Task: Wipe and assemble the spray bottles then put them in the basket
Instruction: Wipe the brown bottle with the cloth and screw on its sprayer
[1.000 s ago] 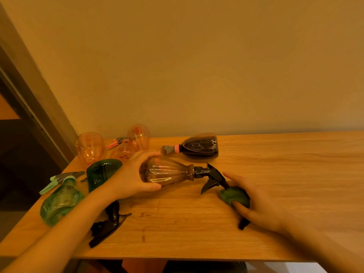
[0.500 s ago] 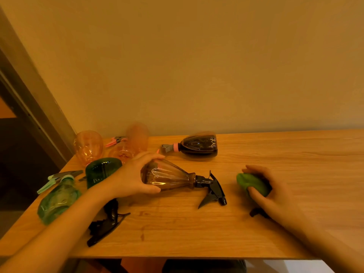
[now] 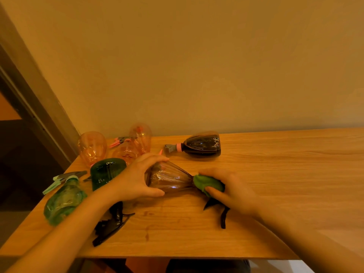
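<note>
Left hand (image 3: 136, 178) grips the bottle (image 3: 169, 179); right hand (image 3: 226, 186) clamps a cloth (image 3: 207, 184) at its neck. Wiping underway. Other bottles beyond the left hand remain; no basket visible.

Right hand (image 3: 234, 186) with green cloth (image 3: 208, 184) now against the amber bottle (image 3: 169, 179) neck.

Both hands low, arms reaching forward

Left hand (image 3: 137, 179) curls round a bottle (image 3: 169, 179) (thumb nearest the camera); right hand (image 3: 230, 189) grips a cloth (image 3: 208, 184), fingers bent.

Wooden table (image 3: 275, 174), scattered spray bottles (image 3: 201, 143)
</note>
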Tool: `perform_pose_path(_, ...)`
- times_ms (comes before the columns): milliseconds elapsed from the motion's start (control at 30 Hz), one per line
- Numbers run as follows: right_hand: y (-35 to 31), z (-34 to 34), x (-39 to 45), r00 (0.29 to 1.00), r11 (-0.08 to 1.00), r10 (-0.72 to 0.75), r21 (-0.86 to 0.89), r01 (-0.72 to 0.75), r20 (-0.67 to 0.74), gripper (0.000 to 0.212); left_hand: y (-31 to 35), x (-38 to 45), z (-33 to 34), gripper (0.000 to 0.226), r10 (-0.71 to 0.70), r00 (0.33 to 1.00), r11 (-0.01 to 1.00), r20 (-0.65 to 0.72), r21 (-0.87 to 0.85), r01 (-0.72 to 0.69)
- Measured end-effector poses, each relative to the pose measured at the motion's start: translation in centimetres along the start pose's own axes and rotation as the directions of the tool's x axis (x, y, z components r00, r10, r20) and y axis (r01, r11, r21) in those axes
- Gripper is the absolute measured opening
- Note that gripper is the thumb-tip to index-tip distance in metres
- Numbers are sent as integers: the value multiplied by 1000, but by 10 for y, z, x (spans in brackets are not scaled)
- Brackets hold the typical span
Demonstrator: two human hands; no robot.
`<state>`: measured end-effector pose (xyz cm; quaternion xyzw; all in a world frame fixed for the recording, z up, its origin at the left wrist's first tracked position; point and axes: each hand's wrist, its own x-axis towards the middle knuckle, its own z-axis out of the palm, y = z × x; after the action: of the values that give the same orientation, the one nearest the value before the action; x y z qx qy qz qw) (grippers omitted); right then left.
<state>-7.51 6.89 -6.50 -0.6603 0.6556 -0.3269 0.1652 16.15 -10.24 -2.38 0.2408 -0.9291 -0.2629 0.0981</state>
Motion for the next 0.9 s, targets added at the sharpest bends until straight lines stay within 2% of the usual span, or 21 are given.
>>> perform_pose_path(233, 15, -10, -12, 996, 998, -11, -66, 17, 87, 45, 3, 2, -2, 77, -17, 1000, 1000, 13, -8, 17)
perform_pose_path(467, 29, -21, -40, 998, 993, -1, -118, 7, 56, 47, 3, 4, -3, 80, -36, 999, 999, 28, -31, 37)
perform_pose_path(567, 23, -14, -45, 995, 990, -89, -110, 84, -48, 40, 1, 3, -2, 80, -49, 998, 998, 27, -43, 50)
perform_pose_path(633, 16, -7, -44, 987, 983, -146, -121, 137, -66, 44, 0, 4, -1, 80, -52, 998, 998, 29, -45, 54)
perform_pose_path(800, 14, 9, -45, 961, 926, -274, -257, 277, 47, 43, -1, 3, -2, 81, -63, 998, 997, 32, -50, 64)
perform_pose_path(900, 20, 8, -51, 958, 925, -278, -249, 286, 68, 41, -3, 2, -2, 80, -66, 997, 996, 32, -53, 68)
